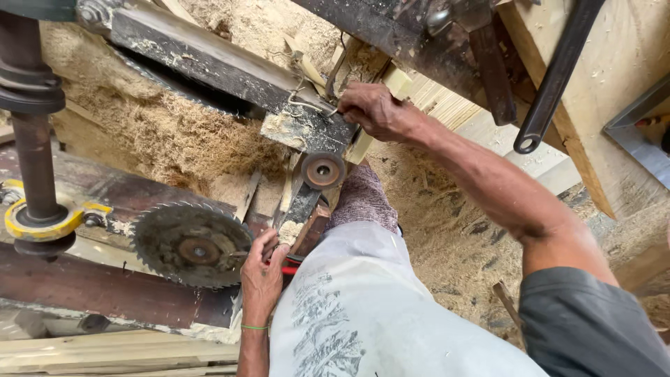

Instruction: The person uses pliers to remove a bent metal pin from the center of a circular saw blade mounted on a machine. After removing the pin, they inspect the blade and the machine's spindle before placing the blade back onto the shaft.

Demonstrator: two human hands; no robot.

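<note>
Here the left hand (262,276), closed on a red-handled tool (289,267) just right of the exposed saw blade (192,244), could slip onto the teeth, while the right hand (373,110) pinches a wire (307,105) (far side) that may snap loose.

Soft, even daylight fills the scene, brightest at the upper right, where the pale wooden plank (614,77) looks nearly washed out. Shadows are faint and diffuse; the deepest lie under the dark metal beam (209,63) and beside the vertical shaft (31,139) at the left. No hard glare appears. Focus is sharp at centre: the teeth of the circular saw blade (192,244) and the sawdust (160,139) read clearly. Straight edges bow slightly toward the corners, and the grey sleeve (586,328) is slightly soft.
</note>
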